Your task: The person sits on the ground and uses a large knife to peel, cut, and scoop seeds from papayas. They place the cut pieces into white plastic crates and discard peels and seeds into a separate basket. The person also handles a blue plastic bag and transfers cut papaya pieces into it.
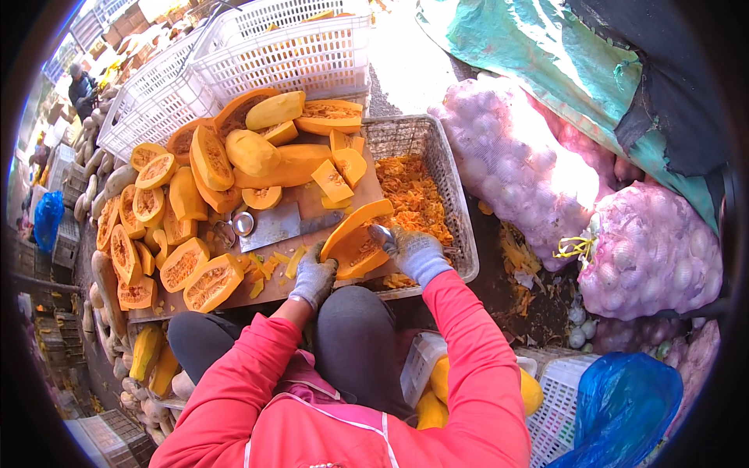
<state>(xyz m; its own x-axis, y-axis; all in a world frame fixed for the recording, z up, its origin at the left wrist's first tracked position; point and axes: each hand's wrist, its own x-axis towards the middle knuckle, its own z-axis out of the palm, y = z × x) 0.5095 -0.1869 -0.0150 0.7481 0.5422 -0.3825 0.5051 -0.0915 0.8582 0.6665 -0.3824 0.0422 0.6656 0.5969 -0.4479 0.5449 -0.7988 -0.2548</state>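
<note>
My left hand (314, 277), in a grey-white work glove, grips the lower left end of a long hollowed piece of orange squash (349, 253). In my gloved right hand (416, 250) is a metal scoop (381, 235), its bowl against the squash's inner face. This piece is held over the board's edge, beside a crate (465, 229) with stringy orange pulp (412, 196) in it. A cleaver (270, 226) lies flat on the wooden board (225, 302), near another metal scoop (242, 223). Cut squash halves (213, 282) with seeds and peeled pieces (253, 152) are heaped on the board's left and back.
White perforated crates (284, 55) stand behind the board. Mesh sacks of onions (649, 251) are at the right, under a green tarp (556, 64). Low at the right are another white crate (556, 403) and a blue plastic bag (629, 403). A person (82, 90) is far left.
</note>
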